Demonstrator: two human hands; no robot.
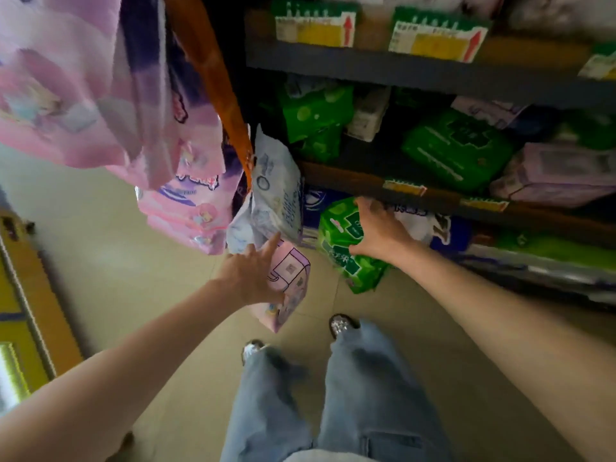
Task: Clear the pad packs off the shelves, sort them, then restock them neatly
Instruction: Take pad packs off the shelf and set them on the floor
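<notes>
- Pad packs in soft plastic wrap sat on and around the dark store shelves [416, 73], some tipped over and none in neat rows.
- On the middle shelf lay a bright green pack with white print [458, 150], a second green pack [316, 118] leaning further left, a small white pack [366, 118] between them, and a pale lilac pack [553, 175] at the right, close beside the bright green one.
- The right hand [378, 233] gripped a green pad pack with a dark green label [346, 245] at the front of the lowest shelf, thumb on its near face and fingers curled over its top edge.
- That pack stood tilted, its lower end hanging over the shelf front above the beige tiled floor [100, 261].
- The left hand [253, 273] held a pink pad pack with a purple outline drawing [288, 288], thumb and lower fingers wrapped round it.
- Its forefinger was stretched straight up, touching a white and pale blue pack [273, 201] that stood upright against the shelf's left end.
- Pink and purple packs [186, 208] hung in a bunch at the upper left, beside an orange strip [213, 78] running down the shelf end.
- Green and yellow price tags [436, 38] with red arrows were clipped along the top shelf edge.
- Below, the person's light blue jeans [360, 395] and two shoe tips [341, 323] showed over the floor.
- A yellow-fronted fixture [30, 311] ran along the left edge, too blurred to identify.
</notes>
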